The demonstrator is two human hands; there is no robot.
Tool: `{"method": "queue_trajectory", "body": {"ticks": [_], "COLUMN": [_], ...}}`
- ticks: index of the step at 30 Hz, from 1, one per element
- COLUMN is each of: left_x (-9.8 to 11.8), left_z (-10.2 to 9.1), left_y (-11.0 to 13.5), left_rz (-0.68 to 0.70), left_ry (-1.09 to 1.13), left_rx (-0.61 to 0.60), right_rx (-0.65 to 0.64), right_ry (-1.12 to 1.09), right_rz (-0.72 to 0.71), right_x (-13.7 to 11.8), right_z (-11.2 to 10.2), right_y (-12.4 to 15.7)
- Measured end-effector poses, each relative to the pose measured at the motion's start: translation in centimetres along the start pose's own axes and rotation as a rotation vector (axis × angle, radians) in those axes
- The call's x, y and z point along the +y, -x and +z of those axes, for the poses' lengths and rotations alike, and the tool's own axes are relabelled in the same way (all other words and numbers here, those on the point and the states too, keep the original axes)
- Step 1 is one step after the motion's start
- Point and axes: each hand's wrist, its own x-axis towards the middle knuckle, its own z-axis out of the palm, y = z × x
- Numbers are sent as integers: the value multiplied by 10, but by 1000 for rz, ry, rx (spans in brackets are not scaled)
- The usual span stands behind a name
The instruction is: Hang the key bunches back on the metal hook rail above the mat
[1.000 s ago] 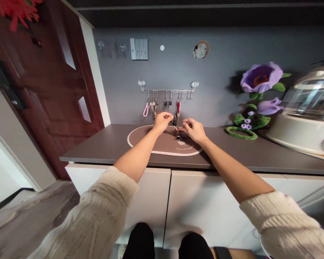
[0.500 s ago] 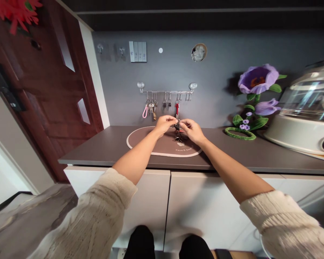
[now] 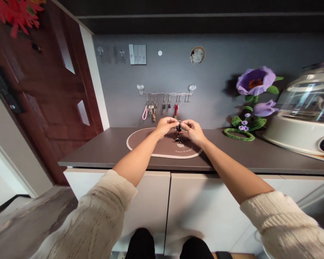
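Observation:
My left hand (image 3: 165, 126) and my right hand (image 3: 193, 130) meet above a brown oval mat (image 3: 143, 140) with a pale rim. Both are closed in a pinch on a thin metal key ring (image 3: 179, 123) between the fingertips. Below the ring hangs a dark bunch of keys (image 3: 178, 130), its details too small to make out. On the mat under it lie small metal rings (image 3: 178, 140). Behind my hands a clear hook rail (image 3: 166, 94) is fixed to the grey wall, with several key sets, a pink loop (image 3: 145, 112) and a red key fob (image 3: 176, 109) hanging from it.
To the right stand a purple flower ornament (image 3: 255, 84) with a green base and a large appliance with a clear lid (image 3: 299, 118). A dark red door (image 3: 56, 90) is at the left. White cabinet doors (image 3: 197, 212) lie below the dark counter (image 3: 97, 151).
Both hands stay pinched together at nearly the same place, with the dark bunch shifting slightly below them. The whole view has moved a little.

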Motion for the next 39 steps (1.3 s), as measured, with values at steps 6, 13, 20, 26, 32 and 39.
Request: {"method": "queue_trajectory", "body": {"ticks": [6, 13, 20, 26, 32, 39], "left_x": [-3, -5, -3, -3, -3, -3], "left_z": [-1, -4, -3, 0, 2, 4], "left_y": [-3, -6, -6, -6, -5, -4], "left_rz": [3, -64, -106, -114, -117, -121], "left_ry": [12, -2, 33, 46, 51, 58], "left_rx": [57, 210, 260, 268, 255, 243], "right_rx": [74, 134, 145, 135, 129, 139], "right_ry": [-43, -116, -113, -114, -116, -146], "right_rz": [10, 48, 24, 20, 24, 59], "right_x": [-3, -10, -16, -22, -26, -40], "right_z": [1, 3, -4, -10, -13, -16], "right_y": [-1, -3, -12, -24, -37, -53]}}
